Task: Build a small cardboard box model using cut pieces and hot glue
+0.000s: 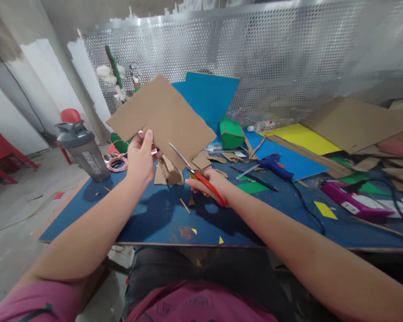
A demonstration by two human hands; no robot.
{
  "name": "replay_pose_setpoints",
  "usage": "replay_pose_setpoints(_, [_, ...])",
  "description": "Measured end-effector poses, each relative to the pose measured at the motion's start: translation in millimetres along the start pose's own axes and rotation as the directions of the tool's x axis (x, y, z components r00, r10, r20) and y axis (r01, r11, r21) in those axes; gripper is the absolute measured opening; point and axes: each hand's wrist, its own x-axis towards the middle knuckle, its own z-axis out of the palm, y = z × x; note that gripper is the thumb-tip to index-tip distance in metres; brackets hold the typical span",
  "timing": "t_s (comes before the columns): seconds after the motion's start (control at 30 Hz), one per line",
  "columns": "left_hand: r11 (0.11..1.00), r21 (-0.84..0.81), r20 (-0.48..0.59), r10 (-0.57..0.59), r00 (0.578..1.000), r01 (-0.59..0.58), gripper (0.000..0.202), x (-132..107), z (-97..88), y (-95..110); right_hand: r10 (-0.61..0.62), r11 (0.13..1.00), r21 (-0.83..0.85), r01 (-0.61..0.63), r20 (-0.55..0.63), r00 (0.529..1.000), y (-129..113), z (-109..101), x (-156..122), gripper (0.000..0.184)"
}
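A flat piece of brown cardboard is held up over the table, tilted so that one corner points upward. My left hand grips its lower left edge, the thumb on the near face and the other fingers partly hidden behind. In my right hand is a pair of scissors with orange-red handles. Their blade reaches up and left across the lower edge of the cardboard; whether it is cutting I cannot tell. Beneath, a folded cardboard piece stands on the blue table.
A grey shaker bottle stands at the table's left end. To the right lie a blue glue gun, a purple box with a cable, and cardboard scraps. A green block and blue sheets are behind.
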Motion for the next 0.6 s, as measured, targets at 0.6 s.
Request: replay_pose_setpoints(0.6, [0.987, 0.081, 0.107, 0.127, 0.986, -0.136, 0.048, -7, 1.6, 10, -0.086, 0.992, -0.094, 0.083, -0.034, 0.996, -4, 2, -8, 0.06])
